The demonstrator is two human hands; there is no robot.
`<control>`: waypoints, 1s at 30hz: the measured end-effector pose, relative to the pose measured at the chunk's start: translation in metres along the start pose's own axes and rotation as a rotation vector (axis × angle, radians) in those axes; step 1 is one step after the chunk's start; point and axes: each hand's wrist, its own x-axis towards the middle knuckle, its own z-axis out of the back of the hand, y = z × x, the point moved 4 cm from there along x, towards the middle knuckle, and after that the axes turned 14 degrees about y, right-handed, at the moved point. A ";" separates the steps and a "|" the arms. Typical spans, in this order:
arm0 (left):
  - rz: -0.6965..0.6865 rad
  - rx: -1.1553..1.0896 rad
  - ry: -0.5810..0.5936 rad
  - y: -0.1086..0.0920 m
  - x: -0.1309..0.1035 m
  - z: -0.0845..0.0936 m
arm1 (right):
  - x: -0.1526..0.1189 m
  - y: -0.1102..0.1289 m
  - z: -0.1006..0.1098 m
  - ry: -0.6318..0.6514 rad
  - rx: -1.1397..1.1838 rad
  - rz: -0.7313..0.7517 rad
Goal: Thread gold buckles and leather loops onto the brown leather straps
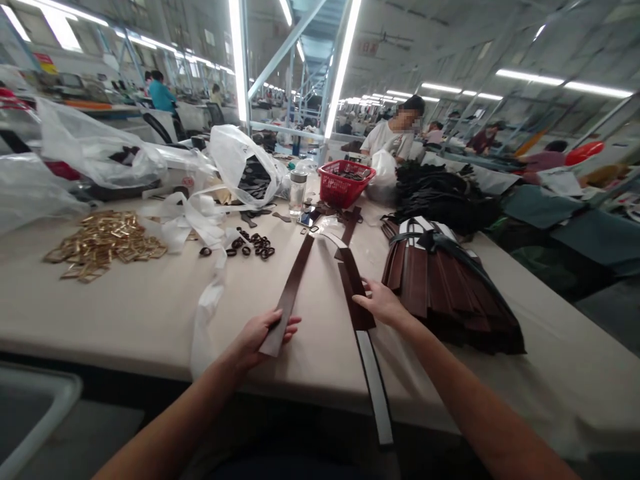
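In the lower middle of the frame, the left hand [257, 339] has its grip closed on the near end of a brown strip [295, 281], thumb on top, fingers beneath. The strip's long axis runs away from the palm, up and slightly right. To its right, over the surface [160, 313], the right hand [383, 303] has its fingers bent against the right edge of a dark folded strip [356, 293]; how firmly it grips, I cannot tell. That hand is nearer the bundle of strips [445, 280] at right.
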 end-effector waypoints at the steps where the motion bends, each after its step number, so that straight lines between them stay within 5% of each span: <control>1: 0.005 0.013 -0.005 0.001 -0.003 -0.001 | 0.001 0.001 -0.001 -0.035 -0.077 -0.005; 5: 0.018 0.062 -0.006 -0.001 -0.011 -0.004 | 0.000 0.024 -0.007 -0.199 -0.588 0.141; 8: -0.006 0.146 0.039 -0.003 -0.013 -0.008 | 0.003 0.044 -0.030 -0.175 -0.805 0.402; 14: -0.081 0.367 0.392 -0.003 -0.033 -0.040 | 0.018 0.072 -0.083 -0.116 -0.803 0.749; 20: -0.057 0.383 0.540 0.002 -0.031 -0.043 | 0.010 0.098 -0.075 -0.221 -0.631 0.895; 25: -0.117 -0.065 0.396 -0.008 0.026 -0.027 | -0.019 0.112 -0.077 -0.208 -0.551 1.092; 30: -0.276 -0.279 0.223 -0.028 0.063 -0.037 | -0.026 0.107 -0.092 -0.193 -0.484 1.091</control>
